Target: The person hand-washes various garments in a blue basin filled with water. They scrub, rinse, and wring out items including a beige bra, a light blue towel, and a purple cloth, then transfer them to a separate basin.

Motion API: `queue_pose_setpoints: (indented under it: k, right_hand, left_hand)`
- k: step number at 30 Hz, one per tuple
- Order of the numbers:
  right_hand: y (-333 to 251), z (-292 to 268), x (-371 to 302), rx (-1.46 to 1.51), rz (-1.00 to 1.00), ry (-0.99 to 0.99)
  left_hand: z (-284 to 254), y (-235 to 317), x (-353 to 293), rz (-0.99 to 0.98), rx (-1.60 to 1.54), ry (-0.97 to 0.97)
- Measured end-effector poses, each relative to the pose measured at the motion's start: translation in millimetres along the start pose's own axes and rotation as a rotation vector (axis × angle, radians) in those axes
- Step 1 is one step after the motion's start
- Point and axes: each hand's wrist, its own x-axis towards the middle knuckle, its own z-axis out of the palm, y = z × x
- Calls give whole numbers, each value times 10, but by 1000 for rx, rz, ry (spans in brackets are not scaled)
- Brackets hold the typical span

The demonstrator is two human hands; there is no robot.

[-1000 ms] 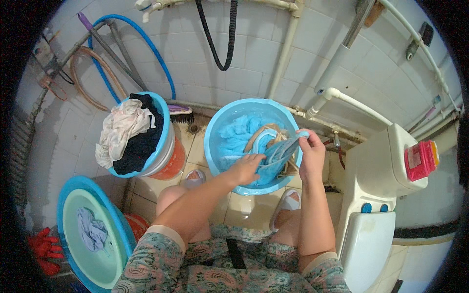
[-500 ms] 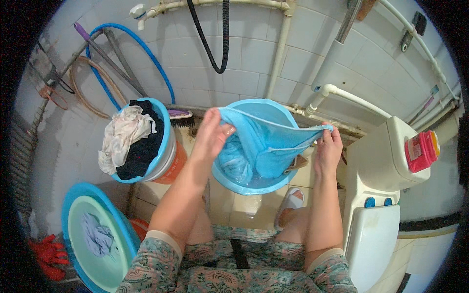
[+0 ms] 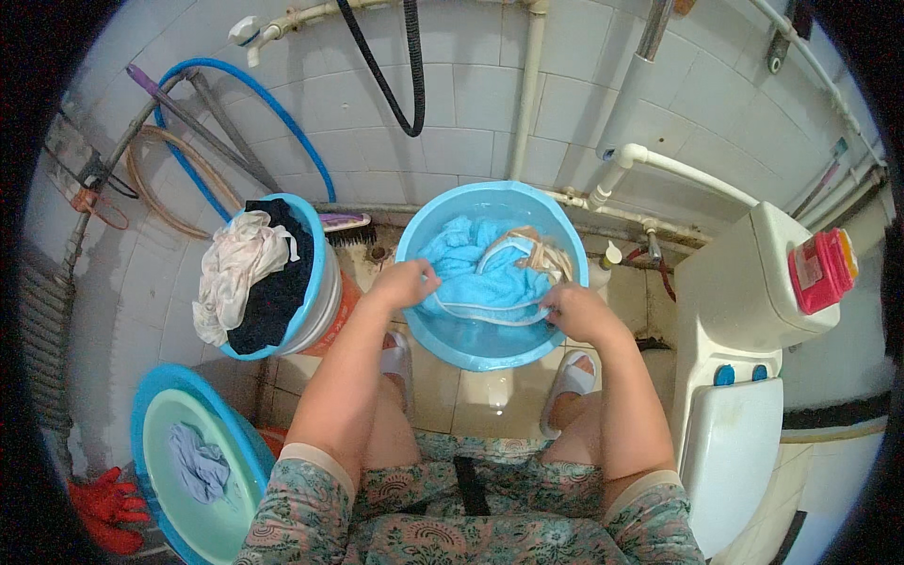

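Observation:
A round blue basin (image 3: 426,337) of water stands on the floor in front of me. In it lies a wet light-blue terry towel (image 3: 471,273) with white edging, bunched at the back. Its near edge is stretched between my hands, low over the water. At the basin's left side, my left hand (image 3: 403,286) is closed on one end of that edge. My right hand (image 3: 582,313), inside the right rim, pinches the other end with curled fingers. A beige cloth (image 3: 556,262) lies beside the towel, towards the far right of the basin.
To the left, a bucket (image 3: 325,292) holds white and black clothes. Nearer me, a green basin (image 3: 169,410) with a lilac cloth sits in a larger blue one, beside red gloves (image 3: 108,508). A scrubbing brush (image 3: 348,229) lies by the wall. On the right stands a toilet (image 3: 739,452).
Both hands have come down with the towel, from holding it spread above the basin to water level. The beige cloth now shows more fully. The view has shifted slightly.

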Motion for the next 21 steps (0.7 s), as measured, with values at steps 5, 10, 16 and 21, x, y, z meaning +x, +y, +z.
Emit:
queue_pose_setpoints:
  k: [5,10,16,21]
  right_hand:
    - [-3,29,-20,1,-38,1]
    - [-123,-170,56,379,146,182]
    - [-257,-191,114,1088,60,386]
    - [-256,-214,185,1165,21,412]
  left_hand:
    - [271,143,108,438,69,192]
    - [595,637,-3,536,-198,226]
    - [386,992,-14,161,-453,43]
    - [61,952,-26,111,-1545,100]
